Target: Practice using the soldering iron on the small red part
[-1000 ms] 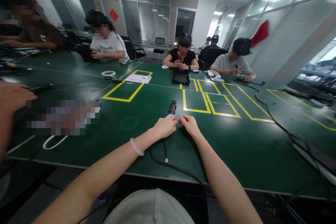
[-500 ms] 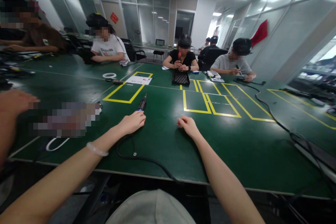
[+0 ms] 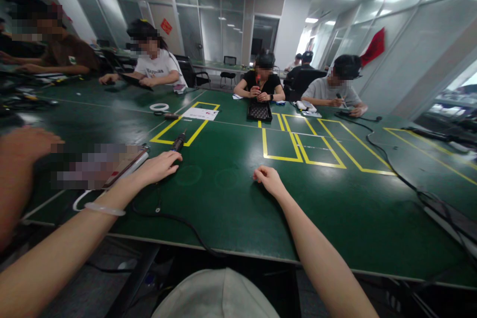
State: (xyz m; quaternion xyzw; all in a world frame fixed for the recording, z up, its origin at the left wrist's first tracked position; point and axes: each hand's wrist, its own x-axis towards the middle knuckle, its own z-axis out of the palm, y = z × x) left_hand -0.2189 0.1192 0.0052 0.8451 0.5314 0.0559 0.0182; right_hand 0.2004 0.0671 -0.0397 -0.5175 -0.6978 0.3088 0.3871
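Observation:
My left hand (image 3: 161,165) is wrapped over the rear of a dark electric screwdriver (image 3: 179,140), whose metal tip points away from me. Its black cord (image 3: 179,218) trails along the table towards the front edge, with a small ring (image 3: 158,209) beside it. My right hand (image 3: 267,178) rests on the green table (image 3: 223,208) with the fingers curled together. Whether a tiny thing sits between those fingertips I cannot make out.
Yellow tape rectangles (image 3: 282,159) mark the table. A paper sheet (image 3: 201,114), a white ring (image 3: 159,107) and a black tray (image 3: 260,111) lie further back. Left of my forearm is a blurred flat item (image 3: 126,166); another person's hand (image 3: 32,139) is beyond it. Several people sit around.
My left hand has slid left with the screwdriver and its cord. My right hand stays almost in place. Across the table, a person in white has shifted a dark flat object.

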